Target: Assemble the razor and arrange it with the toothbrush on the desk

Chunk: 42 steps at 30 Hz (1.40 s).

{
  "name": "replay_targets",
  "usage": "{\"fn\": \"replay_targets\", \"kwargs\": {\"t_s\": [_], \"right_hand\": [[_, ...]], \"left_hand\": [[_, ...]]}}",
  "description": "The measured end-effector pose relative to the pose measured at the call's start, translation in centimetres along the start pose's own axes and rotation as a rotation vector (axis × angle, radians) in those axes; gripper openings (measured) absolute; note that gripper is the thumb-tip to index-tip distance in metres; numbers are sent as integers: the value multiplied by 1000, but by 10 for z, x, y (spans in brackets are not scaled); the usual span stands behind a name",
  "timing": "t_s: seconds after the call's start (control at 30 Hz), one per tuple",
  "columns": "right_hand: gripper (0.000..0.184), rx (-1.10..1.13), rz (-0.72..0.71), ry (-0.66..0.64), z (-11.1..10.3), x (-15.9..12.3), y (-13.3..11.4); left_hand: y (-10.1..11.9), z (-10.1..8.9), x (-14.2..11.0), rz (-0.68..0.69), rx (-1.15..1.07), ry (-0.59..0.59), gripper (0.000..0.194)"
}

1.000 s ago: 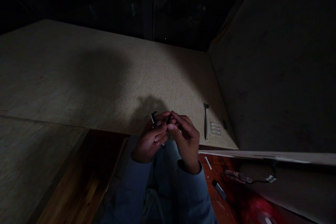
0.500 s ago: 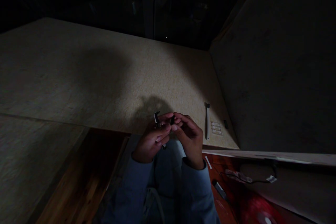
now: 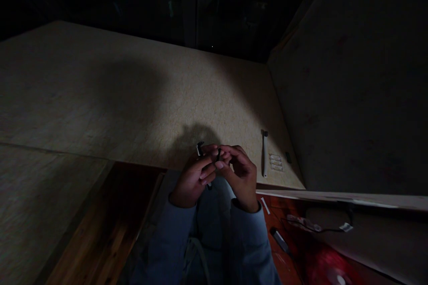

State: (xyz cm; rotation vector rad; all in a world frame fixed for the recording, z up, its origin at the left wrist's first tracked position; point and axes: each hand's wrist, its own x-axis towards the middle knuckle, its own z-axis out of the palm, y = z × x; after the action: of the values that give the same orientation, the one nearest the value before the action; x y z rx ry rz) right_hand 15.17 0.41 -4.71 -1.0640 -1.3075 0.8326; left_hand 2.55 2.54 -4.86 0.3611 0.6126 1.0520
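My left hand (image 3: pixel 192 178) is closed around a slender black-and-white thing with an angled head (image 3: pixel 200 146), razor-like in outline; its lower end shows below the fingers. The middle of its length is hidden by that hand. With thumb and fingertips, my right hand (image 3: pixel 241 173) pinches a small flat black piece (image 3: pixel 219 155), held upright. The fingertips of my left hand meet its other side. In this dim light I cannot make out what the black piece is. Both hands are close together above my lap, at the near edge of the table (image 3: pixel 214 98).
To the right on the table lie a white-handled toothbrush (image 3: pixel 265 156) with a dark head, a clear sectioned packet (image 3: pixel 276 163) and a small dark piece (image 3: pixel 288 157). A wall panel (image 3: pixel 344 98) borders the right side. Below, a dark-and-grey object (image 3: pixel 280 240) rests on a reddish surface.
The fingers of my left hand have shifted over the small black piece, and my right thumb has slid slightly left and down. The hands stay together; the things on the table have not moved.
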Motion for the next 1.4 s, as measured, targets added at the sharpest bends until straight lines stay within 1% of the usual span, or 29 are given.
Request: {"fn": "replay_targets", "kwargs": {"t_s": [0.2, 0.3, 0.37, 0.5, 0.57, 0.73, 0.8, 0.87, 0.93, 1.0, 1.1, 1.23, 1.3, 1.4], "right_hand": [[32, -47, -38, -46, -4, -1, 1], [38, -33, -60, -68, -6, -1, 3], [42, -24, -71, -90, -7, -1, 4], [44, 5, -88, -124, -8, -1, 5], [42, 32, -87, -120, -8, -1, 5], [38, 120, -28, -60, -10, 0, 5], [37, 170, -4, -30, -11, 0, 5], [36, 210, 14, -1, -11, 0, 6], [36, 240, 30, 19, -11, -1, 6], [36, 264, 62, 26, -11, -2, 5], [39, 284, 123, 14, -11, -3, 2], [41, 311, 128, -12, -11, -4, -2], [42, 328, 126, -33, -11, -5, -2], [43, 345, 133, -71, -13, -6, 0]], "left_hand": [[1, 0, -1, -84, 2, -69, 29], [2, -1, -2, -127, -14, -47, 28], [2, 0, -3, -132, -28, -43, 27], [4, 5, -4, -123, -44, -100, 26], [4, 7, -5, -118, -30, -90, 26], [4, 9, -7, -24, 102, -36, 28], [6, 8, -8, 11, 152, -41, 36], [10, 7, -11, 32, 203, -63, 49], [16, 6, -14, 35, 257, -92, 61], [21, 5, -18, 20, 317, -113, 66], [24, 7, -24, -1, 440, -96, 63], [24, 9, -29, 54, 631, -60, 57], [25, 11, -30, 78, 674, -71, 56], [26, 12, -32, 95, 679, -108, 54]]}}
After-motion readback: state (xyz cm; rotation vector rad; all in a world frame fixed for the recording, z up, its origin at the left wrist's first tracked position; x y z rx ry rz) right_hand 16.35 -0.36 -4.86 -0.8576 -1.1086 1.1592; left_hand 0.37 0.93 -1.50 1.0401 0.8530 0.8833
